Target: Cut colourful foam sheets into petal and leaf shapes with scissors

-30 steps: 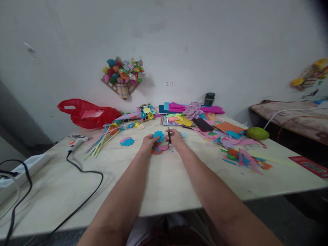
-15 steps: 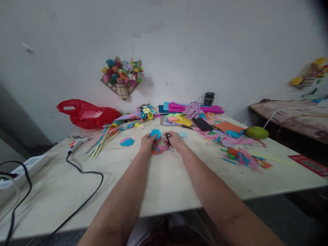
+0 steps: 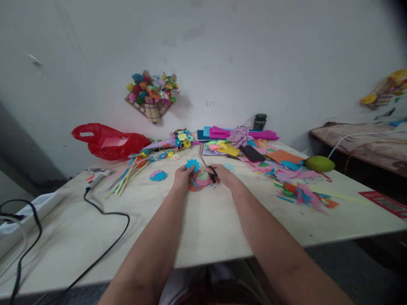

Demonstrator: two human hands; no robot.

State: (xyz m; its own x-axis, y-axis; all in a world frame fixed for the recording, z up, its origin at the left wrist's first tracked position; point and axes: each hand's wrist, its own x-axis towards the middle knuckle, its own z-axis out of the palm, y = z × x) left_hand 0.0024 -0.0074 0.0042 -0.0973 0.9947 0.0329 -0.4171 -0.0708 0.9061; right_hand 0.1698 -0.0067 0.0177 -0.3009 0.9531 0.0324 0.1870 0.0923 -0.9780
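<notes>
Between the fingers of my left hand [image 3: 182, 176] is a blue scalloped paper piece [image 3: 192, 164]. My right hand [image 3: 222, 174] grips black-handled scissors [image 3: 212, 173], their blades parted and pointing up and away, just right of the blue piece. Under both hands lies a pink round piece [image 3: 202, 181], overlapping an orange patterned round piece [image 3: 195, 187]. Small blue scraps are scattered beside them. To the left of my left hand, a blue and pink scalloped piece [image 3: 158, 175] rests flat on the table [image 3: 210, 228].
A glue gun [image 3: 97, 178] with a black cord and a power strip [image 3: 30, 214] sit left. Behind are a red plastic bag [image 3: 108, 142] and paper flowers [image 3: 182, 137]. Paper scraps [image 3: 302, 195], a dark phone [image 3: 252, 153] and a green fruit [image 3: 319, 164] lie right.
The scissors have opened, and my right hand has shifted slightly right with them. My left hand stays nearly in place with the blue piece.
</notes>
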